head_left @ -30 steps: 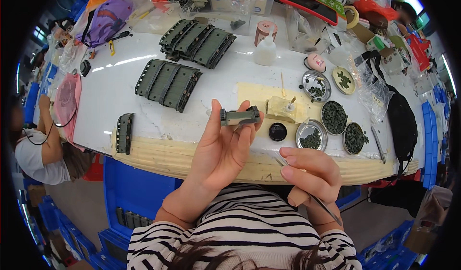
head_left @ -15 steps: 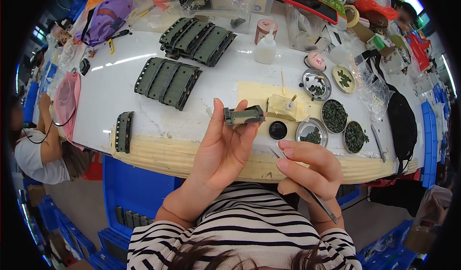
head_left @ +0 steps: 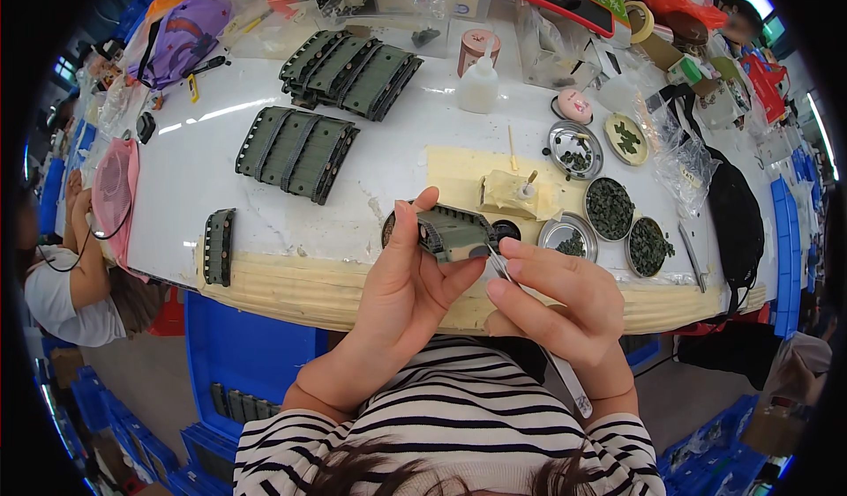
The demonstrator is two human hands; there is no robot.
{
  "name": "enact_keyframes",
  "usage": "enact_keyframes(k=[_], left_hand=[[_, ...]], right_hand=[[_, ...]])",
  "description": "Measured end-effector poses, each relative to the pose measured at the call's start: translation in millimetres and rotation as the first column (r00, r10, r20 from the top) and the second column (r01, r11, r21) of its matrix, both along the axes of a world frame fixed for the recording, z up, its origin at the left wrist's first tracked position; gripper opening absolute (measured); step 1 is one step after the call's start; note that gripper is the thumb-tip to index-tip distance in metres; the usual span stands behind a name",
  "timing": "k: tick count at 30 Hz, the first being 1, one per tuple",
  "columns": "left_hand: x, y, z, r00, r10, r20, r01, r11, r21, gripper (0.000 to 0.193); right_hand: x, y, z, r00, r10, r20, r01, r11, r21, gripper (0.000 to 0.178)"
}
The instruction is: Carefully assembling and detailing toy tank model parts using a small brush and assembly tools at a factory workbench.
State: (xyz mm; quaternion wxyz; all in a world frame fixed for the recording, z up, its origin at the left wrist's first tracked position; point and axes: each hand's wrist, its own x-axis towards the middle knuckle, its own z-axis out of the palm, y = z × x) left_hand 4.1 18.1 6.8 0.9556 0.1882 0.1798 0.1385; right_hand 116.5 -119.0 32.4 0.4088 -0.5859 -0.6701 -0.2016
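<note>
My left hand (head_left: 393, 298) grips a small dark green chest-shaped model piece (head_left: 454, 231) above the table's front edge, its rounded ribbed top tilted into view. My right hand (head_left: 569, 298) is closed on metal tweezers (head_left: 566, 381). The tweezer tips meet or nearly touch the right end of the piece; whether they pinch a small part there I cannot tell. Just behind sits a black round cap (head_left: 505, 230), partly hidden. To the right are a silver dish (head_left: 593, 247) and round tins (head_left: 609, 209) of small dark green bits.
Stacked green ribbed panels (head_left: 296, 152) lie at the back left, and one narrow piece (head_left: 219, 247) near the front edge. A tape-wrapped block (head_left: 503, 194) and a white squeeze bottle (head_left: 478, 86) stand behind my hands. Spare tweezers (head_left: 693, 256) lie right. A person (head_left: 75, 275) sits far left.
My left hand has turned the green piece, so its ribbed top now shows. My right hand has moved left, bringing the tweezer tips from apart up to the piece's right end.
</note>
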Motion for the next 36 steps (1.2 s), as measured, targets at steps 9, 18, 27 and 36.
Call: enact_keyframes(k=[9, 18, 27, 36], left_hand=[[-2.5, 0.9, 0.3, 1.0, -0.012, 0.017, 0.011, 0.998, 0.066, 0.044], [-2.2, -3.4, 3.0, 0.999, 0.038, -0.014, -0.037, 0.996, 0.076, 0.046], [-5.1, -0.6, -1.1, 1.0, 0.013, 0.013, -0.014, 0.996, 0.086, 0.046], [1.5, 10.5, -15.0, 0.968, -0.07, 0.241, 0.092, 0.993, -0.078, 0.05]], right_hand=[[0.0, 2.2, 0.1, 0.999, -0.021, 0.04, 0.02, 1.0, 0.012, 0.024], [-2.9, 2.7, 1.8, 0.994, -0.039, 0.101, 0.04, 0.999, -0.011, 0.025], [-3.0, -0.7, 7.2, 0.989, -0.019, 0.145, 0.031, 0.996, -0.082, 0.026], [-2.8, 2.3, 0.6, 0.997, 0.056, -0.046, -0.055, 0.998, 0.012, 0.027]])
